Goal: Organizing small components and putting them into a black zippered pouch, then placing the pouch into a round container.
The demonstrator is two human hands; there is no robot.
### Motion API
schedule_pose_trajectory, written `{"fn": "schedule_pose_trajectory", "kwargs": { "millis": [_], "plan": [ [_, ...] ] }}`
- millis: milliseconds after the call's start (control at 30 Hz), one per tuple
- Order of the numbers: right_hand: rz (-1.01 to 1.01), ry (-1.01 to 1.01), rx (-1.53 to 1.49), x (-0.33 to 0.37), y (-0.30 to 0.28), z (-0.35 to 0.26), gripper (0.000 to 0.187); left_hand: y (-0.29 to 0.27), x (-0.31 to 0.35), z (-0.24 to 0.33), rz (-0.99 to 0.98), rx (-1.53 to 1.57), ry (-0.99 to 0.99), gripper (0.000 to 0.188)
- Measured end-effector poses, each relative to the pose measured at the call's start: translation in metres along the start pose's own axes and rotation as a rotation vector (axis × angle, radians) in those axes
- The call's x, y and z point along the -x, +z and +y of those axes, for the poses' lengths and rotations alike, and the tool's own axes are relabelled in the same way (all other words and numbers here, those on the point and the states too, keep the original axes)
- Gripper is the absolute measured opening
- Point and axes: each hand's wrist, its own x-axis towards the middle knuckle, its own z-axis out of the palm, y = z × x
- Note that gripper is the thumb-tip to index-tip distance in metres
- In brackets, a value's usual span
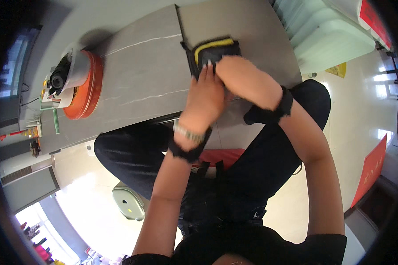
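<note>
A small black pouch (214, 51) with a curved yellow zip-like trim lies on the grey table, in front of me. My left hand (206, 95) reaches onto its near left part, with the fingers stretched out over the black fabric. Against the pouch's near right side, my right hand (245, 81) is curled and slightly blurred. Its fingertips are mostly hidden, but they appear closed on the pouch's edge. A dark strap or edge sticks out at the pouch's left. Both wrists wear black bands, and a pale bracelet circles the left one.
The grey marbled table (141, 66) has a seam left of the pouch. An orange round tin (95, 84) with a clear container and black item stands at left. Pale translucent bins (336, 44) stand beyond the table's right edge. My knees are below the near edge.
</note>
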Motion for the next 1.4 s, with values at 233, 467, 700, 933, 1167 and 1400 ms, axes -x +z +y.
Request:
{"fn": "schedule_pose_trajectory", "kwargs": {
  "millis": [233,467,700,933,1167,1400],
  "plan": [
    [-0.025,0.201,0.168,0.031,0.019,-0.035,0.022,0.019,0.037,0.043,0.06,-0.119,0.019,0.07],
    [0.257,0.245,0.072,0.006,0.02,0.08,0.014,0.023,-0.07,0.033,0.139,0.014,0.027,0.087],
    [0.214,0.081,0.038,0.027,0.004,0.045,0.014,0.024,-0.033,0.045,0.083,-0.112,-0.025,0.081],
    [0.007,0.086,-0.033,0.031,-0.011,-0.005,0.012,0.01,0.026,0.047,-0.032,0.04,0.041,0.063],
    [0.035,0.067,-0.021,0.041,-0.027,0.043,0.02,-0.004,0.016,0.04,0.02,0.14,0.09,0.059],
    [0.652,-0.234,-0.922,0.009,-0.05,0.028,0.035,-0.023,0.013,0.076,0.351,0.668,0.058,0.051]
  ]
}}
